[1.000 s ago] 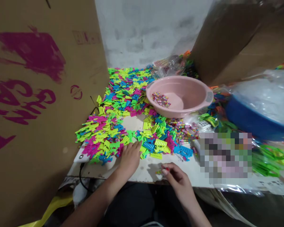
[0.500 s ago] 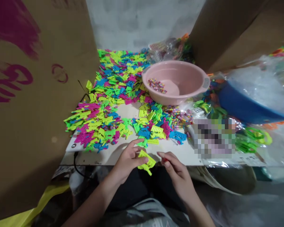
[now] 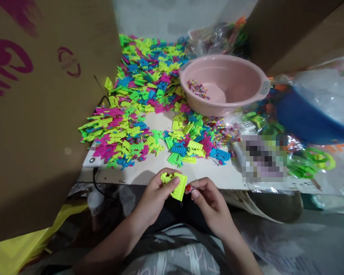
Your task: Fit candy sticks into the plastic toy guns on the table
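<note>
My left hand (image 3: 154, 198) is closed on a neon-yellow plastic toy piece (image 3: 180, 189), its thumb pressed across the front. The piece has a flat ridged block on one side and a cut-out shape on the other. Close to its right edge, my right hand (image 3: 211, 204) pinches a small red, candy-like item (image 3: 189, 188) between thumb and fingers. Whether the two items touch is unclear. Both hands are over my lap at the table's front edge. Beyond them lies a heap of similar pieces (image 3: 149, 76) in yellow, green, pink and blue.
A pink basin (image 3: 237, 107) holds some small multicoloured items. More of these small wrapped-looking items (image 3: 223, 131) lie below it. A tall cardboard box (image 3: 54, 145) stands at the left; a blue tub (image 3: 312, 118) and clear bags are at the right. A bucket (image 3: 275, 206) sits below the table.
My left hand has turned the yellow piece so its flat block faces right. My right hand has brought the red item closer to it. The view has tilted down slightly.
</note>
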Available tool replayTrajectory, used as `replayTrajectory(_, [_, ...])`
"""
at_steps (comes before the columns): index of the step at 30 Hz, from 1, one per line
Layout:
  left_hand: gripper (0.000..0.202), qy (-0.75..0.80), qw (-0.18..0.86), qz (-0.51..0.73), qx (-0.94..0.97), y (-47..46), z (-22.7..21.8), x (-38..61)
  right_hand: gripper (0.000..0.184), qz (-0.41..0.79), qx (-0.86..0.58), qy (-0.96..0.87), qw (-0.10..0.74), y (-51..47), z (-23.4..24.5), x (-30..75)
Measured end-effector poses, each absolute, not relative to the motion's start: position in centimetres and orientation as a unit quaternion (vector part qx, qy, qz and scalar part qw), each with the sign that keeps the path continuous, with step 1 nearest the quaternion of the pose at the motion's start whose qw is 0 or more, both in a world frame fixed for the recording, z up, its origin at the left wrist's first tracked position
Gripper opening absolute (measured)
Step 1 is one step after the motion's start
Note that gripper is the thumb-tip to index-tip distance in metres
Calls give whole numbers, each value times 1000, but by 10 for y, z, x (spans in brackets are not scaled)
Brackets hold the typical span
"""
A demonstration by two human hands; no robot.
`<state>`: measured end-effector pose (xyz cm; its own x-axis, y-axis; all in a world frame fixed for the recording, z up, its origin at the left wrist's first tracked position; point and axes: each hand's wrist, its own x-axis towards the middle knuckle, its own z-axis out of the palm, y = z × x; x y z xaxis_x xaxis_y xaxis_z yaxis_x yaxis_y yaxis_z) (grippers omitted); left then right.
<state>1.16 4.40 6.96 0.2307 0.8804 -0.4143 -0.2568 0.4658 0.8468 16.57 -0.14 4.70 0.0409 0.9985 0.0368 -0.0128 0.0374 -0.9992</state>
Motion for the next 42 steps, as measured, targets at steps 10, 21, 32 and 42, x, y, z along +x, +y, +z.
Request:
replayTrajectory(10, [11,483,482,457,571,35,56,11,7,330,-557,-575,500,-9,50,162])
replayTrajectory(21, [8,384,488,538,570,30,42,15,10,259,-546,-654,455,-7,50,163])
replayTrajectory(32, [28,466,541,447,539,43,60,12,3,384,-485,-641,454,6,54,177])
replayTrajectory(42, [29,593,-56,372,712,147,102,-93,27,-66,-718,-630,288,60,5,284])
